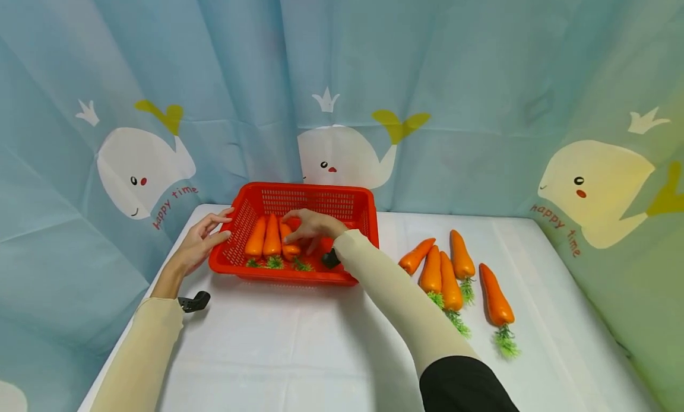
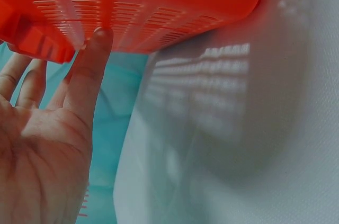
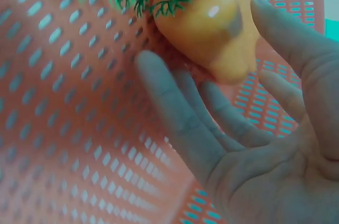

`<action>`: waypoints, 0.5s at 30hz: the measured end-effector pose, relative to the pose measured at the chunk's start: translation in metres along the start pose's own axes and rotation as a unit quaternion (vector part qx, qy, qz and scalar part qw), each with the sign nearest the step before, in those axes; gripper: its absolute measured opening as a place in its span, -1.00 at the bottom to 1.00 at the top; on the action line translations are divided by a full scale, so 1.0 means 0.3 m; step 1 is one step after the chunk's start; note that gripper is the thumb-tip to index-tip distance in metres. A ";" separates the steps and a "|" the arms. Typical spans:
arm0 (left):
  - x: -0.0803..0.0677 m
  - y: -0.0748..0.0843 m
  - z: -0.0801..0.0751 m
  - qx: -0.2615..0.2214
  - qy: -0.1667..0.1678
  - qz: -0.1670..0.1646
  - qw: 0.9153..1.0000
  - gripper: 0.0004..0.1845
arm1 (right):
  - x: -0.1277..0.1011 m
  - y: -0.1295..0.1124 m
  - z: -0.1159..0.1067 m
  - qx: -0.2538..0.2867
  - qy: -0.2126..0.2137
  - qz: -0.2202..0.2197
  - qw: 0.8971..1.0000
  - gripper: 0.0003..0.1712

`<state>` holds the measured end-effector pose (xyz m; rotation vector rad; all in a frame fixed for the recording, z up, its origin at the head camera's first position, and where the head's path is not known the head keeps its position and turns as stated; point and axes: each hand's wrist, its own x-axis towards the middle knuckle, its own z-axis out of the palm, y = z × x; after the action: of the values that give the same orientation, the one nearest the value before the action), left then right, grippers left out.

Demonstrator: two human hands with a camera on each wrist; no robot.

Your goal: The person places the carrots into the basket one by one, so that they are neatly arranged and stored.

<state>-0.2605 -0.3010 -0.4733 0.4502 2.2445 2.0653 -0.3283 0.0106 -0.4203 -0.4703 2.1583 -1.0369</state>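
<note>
Three carrots lie in the red basket [image 1: 299,199], and the right hand [image 1: 312,225] hovers over the third carrot [image 1: 290,246], fingers loose, grip released or nearly so. Best to let it settle parallel to its neighbours, greens toward the near wall. The left hand [image 1: 200,243] steadies the basket's side with straight fingers. Four more carrots [image 1: 451,272] wait on the tabletop [image 1: 299,346], well apart; nothing blocks them.

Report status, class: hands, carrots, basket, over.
Left hand open, steadying the basket. Right hand in basket, fingers loose around third carrot. Five carrots wait on table. Nothing in the way.
</note>
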 end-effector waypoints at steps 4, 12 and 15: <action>-0.002 0.004 0.000 -0.007 -0.005 0.001 1.000 -0.71 | -0.041 -0.026 -0.026 -0.040 -0.007 -0.011 0.999 -0.17; -0.006 0.000 0.004 -0.022 -0.006 0.002 1.000 -0.71 | -0.188 -0.075 -0.110 -0.126 -0.022 -0.067 0.990 -0.18; -0.007 0.000 0.006 -0.028 -0.006 0.008 1.000 -0.73 | -0.251 -0.084 -0.139 -0.159 -0.016 -0.094 0.983 -0.20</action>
<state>-0.2581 -0.2997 -0.4737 0.4768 2.1766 2.1210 -0.3049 0.0609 -0.3498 -0.8477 2.2937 -0.7746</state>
